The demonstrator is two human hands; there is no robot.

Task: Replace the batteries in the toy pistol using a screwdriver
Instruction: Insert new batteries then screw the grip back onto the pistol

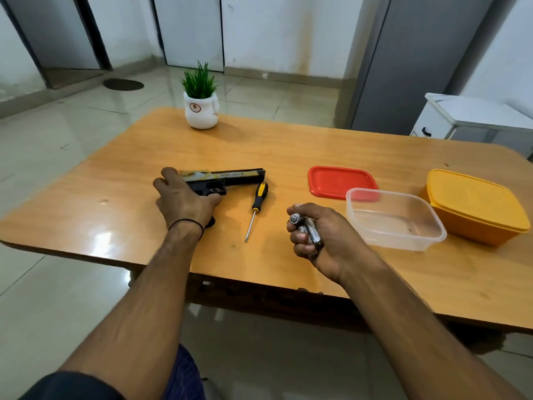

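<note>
The black toy pistol (pixel 227 179) lies flat on the wooden table (pixel 288 145), barrel pointing right, with a yellow patch near its rear. My left hand (pixel 184 199) rests over its grip, which is hidden under the palm. A screwdriver (pixel 256 209) with a yellow and black handle lies just right of the pistol, tip pointing toward me. My right hand (pixel 320 235) hovers right of the screwdriver, fingers curled around silver and black batteries (pixel 307 229).
A clear plastic box (pixel 395 219) stands open and empty at the right, its red lid (pixel 340 180) lying behind it. Further right sits a closed yellow box (pixel 473 206). A small potted plant (pixel 201 102) stands at the table's far edge.
</note>
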